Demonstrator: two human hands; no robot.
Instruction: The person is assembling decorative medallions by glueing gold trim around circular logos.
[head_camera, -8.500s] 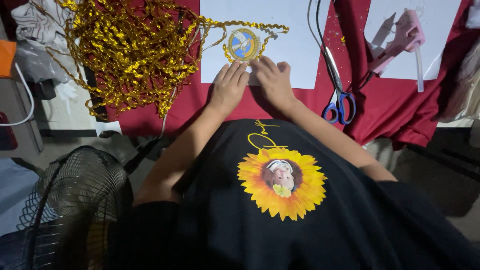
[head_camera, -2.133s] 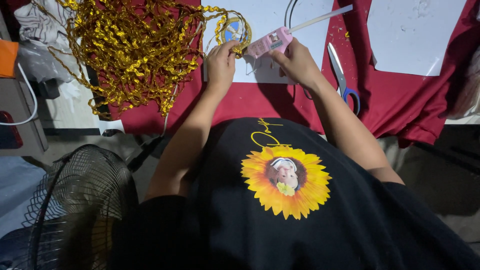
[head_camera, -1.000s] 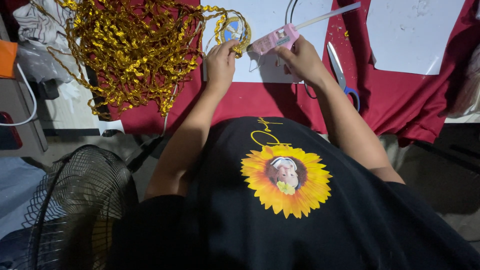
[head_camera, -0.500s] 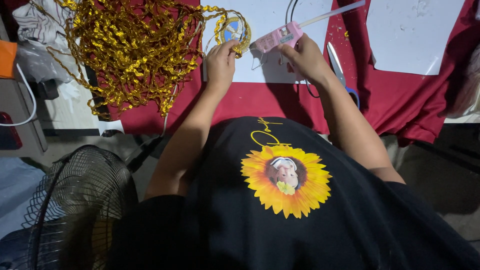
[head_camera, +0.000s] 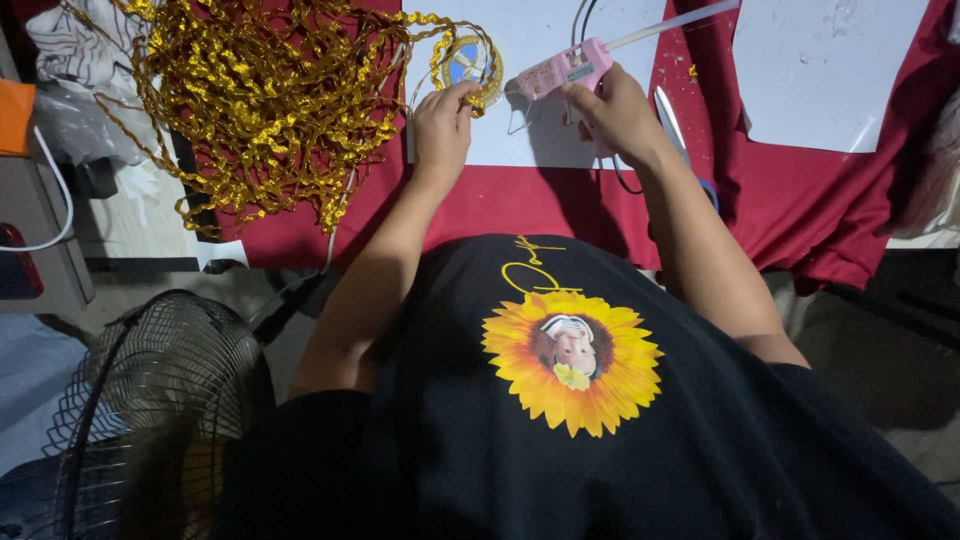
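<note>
shirt: black, short-sleeved | print: yellow sunflower, gold script above | forearms: bare

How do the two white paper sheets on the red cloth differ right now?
The left white sheet lies under both hands, carrying the round gold-trimmed piece that the left hand pinches and the nose of the pink glue gun that the right hand grips. The right white sheet lies apart, untouched, bearing only small specks. Both lie flat on the red cloth.
</note>
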